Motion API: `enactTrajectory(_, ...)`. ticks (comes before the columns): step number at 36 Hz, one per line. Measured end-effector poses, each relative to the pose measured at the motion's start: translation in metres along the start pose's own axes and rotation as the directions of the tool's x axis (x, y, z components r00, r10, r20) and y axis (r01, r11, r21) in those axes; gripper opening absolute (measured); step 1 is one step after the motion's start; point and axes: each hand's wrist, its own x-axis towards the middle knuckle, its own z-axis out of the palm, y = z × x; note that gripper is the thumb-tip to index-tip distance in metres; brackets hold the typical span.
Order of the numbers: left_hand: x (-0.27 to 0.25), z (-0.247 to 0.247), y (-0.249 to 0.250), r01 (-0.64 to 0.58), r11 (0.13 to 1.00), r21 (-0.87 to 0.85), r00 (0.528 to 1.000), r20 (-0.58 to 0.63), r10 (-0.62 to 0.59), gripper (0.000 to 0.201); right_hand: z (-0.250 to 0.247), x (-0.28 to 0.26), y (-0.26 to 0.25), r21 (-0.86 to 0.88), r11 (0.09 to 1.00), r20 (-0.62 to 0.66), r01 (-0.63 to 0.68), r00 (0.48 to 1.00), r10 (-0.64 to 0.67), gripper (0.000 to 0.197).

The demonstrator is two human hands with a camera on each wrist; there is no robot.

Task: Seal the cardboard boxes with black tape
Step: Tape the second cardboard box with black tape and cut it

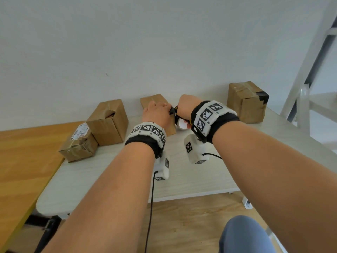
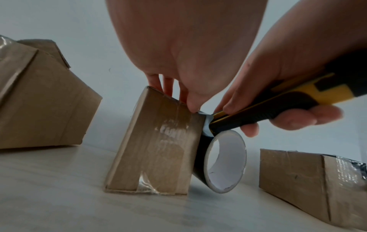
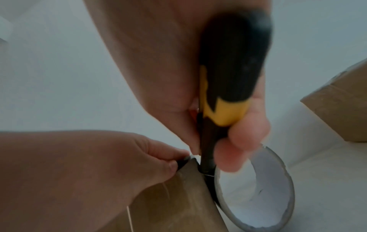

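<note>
On the desk [image 1: 191,179], the left hand [image 2: 178,47] presses black tape [image 2: 206,124] onto the middle box [image 2: 158,141], fingers hidden behind it. The right hand [image 2: 288,70] wraps a yellow-black knife [image 2: 278,102], blade unseen, above the tape roll [image 2: 228,160].

Open counter [image 1: 113,172] in front, clear for passing. Blocked along the wall by four cardboard boxes [image 1: 109,123], narrow gaps between; tape roll [image 2: 224,160] tight beside the middle box [image 2: 157,141].
</note>
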Motion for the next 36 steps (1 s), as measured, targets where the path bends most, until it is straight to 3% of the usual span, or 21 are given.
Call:
enactTrajectory(6,-0.004,-0.006,0.004,-0.003,0.999,0.038,0.999,0.04,0.002,0.037,-0.004,-0.004,0.004,0.013,1.0,0.059,-0.003,0.998,0.002,0.032)
enactTrajectory(9,-0.004,-0.007,0.005,0.004,0.999,0.046,0.999,0.054,-0.006,0.037,-0.009,-0.008,0.012,0.219,0.976,0.053,0.015,0.998,-0.027,0.011)
enactTrajectory(11,-0.004,-0.008,0.005,0.006,0.999,0.047,0.999,0.054,-0.008,0.036,-0.014,-0.014,0.016,0.267,0.963,0.053,0.014,0.998,-0.03,0.004)
enactTrajectory(14,-0.005,-0.008,0.005,0.004,0.999,0.048,0.998,0.055,-0.007,0.036,-0.015,-0.016,0.016,0.237,0.971,0.084,-0.014,0.996,-0.006,0.005)
enactTrajectory(17,-0.005,-0.007,0.005,0.0,0.999,0.046,0.999,0.051,-0.002,0.034,-0.011,-0.016,0.015,0.127,0.99,0.193,-0.067,0.98,0.041,0.027)
enactTrajectory(21,-0.005,-0.008,0.006,0.004,0.999,0.051,0.999,0.045,-0.006,0.034,-0.012,-0.018,0.018,0.085,0.994,0.196,-0.066,0.979,0.048,0.027)
enactTrajectory(36,-0.001,-0.005,0.004,0.005,0.997,0.075,0.998,0.063,-0.01,0.042,-0.013,-0.017,0.031,0.197,0.97,0.226,-0.142,0.969,0.096,0.033)
